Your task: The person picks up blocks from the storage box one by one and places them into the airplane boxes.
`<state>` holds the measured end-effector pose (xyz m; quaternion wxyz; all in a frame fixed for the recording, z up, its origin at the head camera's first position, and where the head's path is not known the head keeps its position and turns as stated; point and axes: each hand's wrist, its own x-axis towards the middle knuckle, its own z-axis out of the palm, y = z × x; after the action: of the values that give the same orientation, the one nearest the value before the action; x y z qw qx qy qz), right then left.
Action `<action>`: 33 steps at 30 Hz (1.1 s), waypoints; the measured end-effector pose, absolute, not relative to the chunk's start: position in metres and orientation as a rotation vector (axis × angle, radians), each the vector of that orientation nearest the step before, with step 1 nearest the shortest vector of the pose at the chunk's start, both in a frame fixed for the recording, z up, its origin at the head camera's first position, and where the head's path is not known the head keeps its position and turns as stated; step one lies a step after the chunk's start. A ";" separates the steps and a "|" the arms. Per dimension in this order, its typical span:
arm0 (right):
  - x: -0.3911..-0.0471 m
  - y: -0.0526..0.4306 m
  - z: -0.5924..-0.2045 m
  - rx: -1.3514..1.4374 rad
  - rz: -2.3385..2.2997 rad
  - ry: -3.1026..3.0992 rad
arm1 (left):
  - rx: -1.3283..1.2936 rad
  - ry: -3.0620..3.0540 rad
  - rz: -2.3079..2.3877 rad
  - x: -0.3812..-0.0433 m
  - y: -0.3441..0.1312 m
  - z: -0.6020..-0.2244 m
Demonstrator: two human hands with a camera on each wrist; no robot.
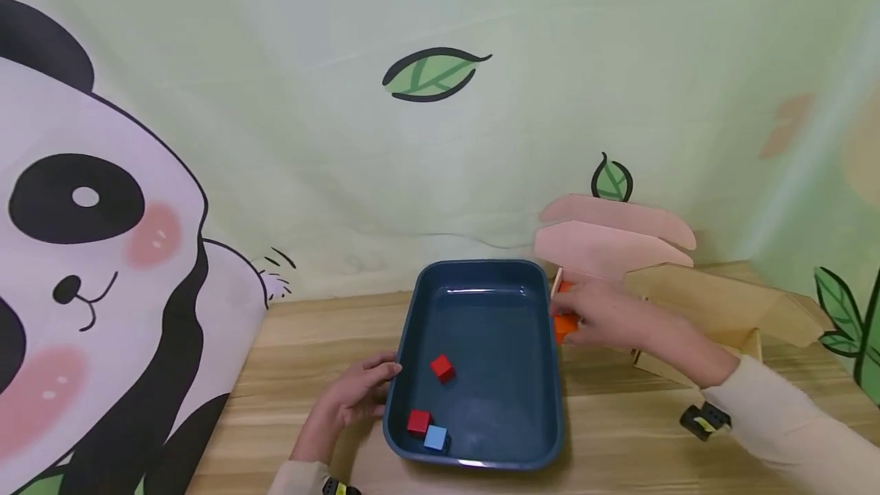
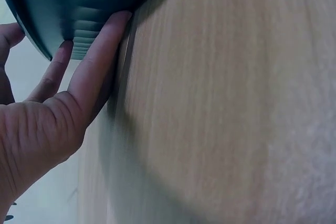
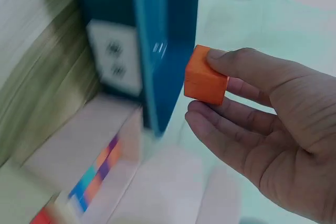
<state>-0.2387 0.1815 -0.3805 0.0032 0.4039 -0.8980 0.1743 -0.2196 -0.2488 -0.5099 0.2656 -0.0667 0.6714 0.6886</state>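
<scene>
A dark blue tray [image 1: 488, 357] lies on the wooden table. My left hand [image 1: 360, 388] rests against its left side, and in the left wrist view the fairly straight fingers [image 2: 94, 61] touch the outer wall. Just beyond the tray's right rim, my right hand [image 1: 605, 315] pinches an orange cube [image 3: 205, 80] between thumb and fingers. Inside the tray are a red cube [image 1: 442, 368], a second red cube [image 1: 418, 422] and a light blue cube [image 1: 436, 438] close beside that second one. The right hand partly hides the cube in the head view.
Right of the tray stands an open pale pink box [image 1: 612, 247], partly behind the right hand; a row of coloured blocks [image 3: 97, 174] shows inside it. An open brown cardboard box [image 1: 722, 304] is under the right forearm. A printed cloth [image 1: 330, 159] hangs behind the table.
</scene>
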 end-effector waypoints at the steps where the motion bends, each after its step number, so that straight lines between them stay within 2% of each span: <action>1: -0.238 0.191 -0.382 1.240 0.549 -2.826 | -0.177 1.815 1.854 -0.218 -0.249 -0.510; 13: -0.239 0.294 -0.405 0.893 0.443 -2.925 | -0.120 1.850 1.847 -0.216 -0.249 -0.509; 18: -0.240 0.327 -0.417 0.828 0.279 -2.968 | -0.127 1.830 1.858 -0.218 -0.245 -0.509; 27: -0.235 0.340 -0.435 0.594 0.121 -2.993 | -0.135 1.846 1.873 -0.214 -0.242 -0.506; 33: -0.229 0.336 -0.448 0.600 0.100 -2.963 | -0.222 1.968 1.852 -0.208 -0.236 -0.500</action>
<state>-0.2288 0.3355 -0.4483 0.0584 0.1979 -0.9779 0.0330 -0.2077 -0.2363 -0.5000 0.2136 -0.0798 0.7091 0.6672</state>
